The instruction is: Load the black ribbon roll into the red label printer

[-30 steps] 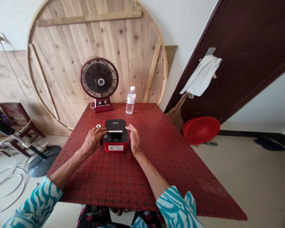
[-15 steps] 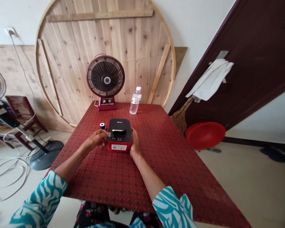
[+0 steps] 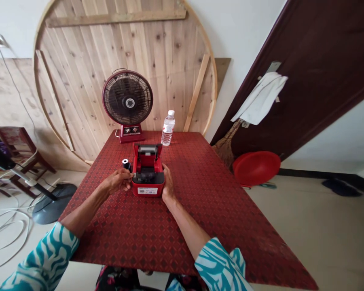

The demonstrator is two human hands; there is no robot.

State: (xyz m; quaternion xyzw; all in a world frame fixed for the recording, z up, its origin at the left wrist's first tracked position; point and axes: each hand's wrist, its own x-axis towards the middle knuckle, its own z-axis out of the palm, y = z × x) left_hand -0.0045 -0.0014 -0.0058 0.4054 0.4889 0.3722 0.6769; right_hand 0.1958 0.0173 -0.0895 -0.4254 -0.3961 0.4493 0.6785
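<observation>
You are flanking the open-lidded red printer (image 3: 147, 180) on the table (image 3: 206, 194): your left hand (image 3: 117, 182) is touching its left side, fingers curled, grip unclear; your right hand (image 3: 167, 184) is pressing flat, open, against its right side.

Small red printer (image 3: 147, 178) on the table, lid raised open.

A red table fan (image 3: 127, 101) is set at the far edge of the table (image 3: 200, 210), towards its far left corner, with a water bottle (image 3: 168, 128) stood upright just beside it to the right. A round wooden board (image 3: 170, 60) is leaned on the wall behind. A white cloth (image 3: 261, 99) is hung on the dark door (image 3: 315, 60); a broom (image 3: 227, 147) and a red basin (image 3: 256, 166) are seen below it.
</observation>
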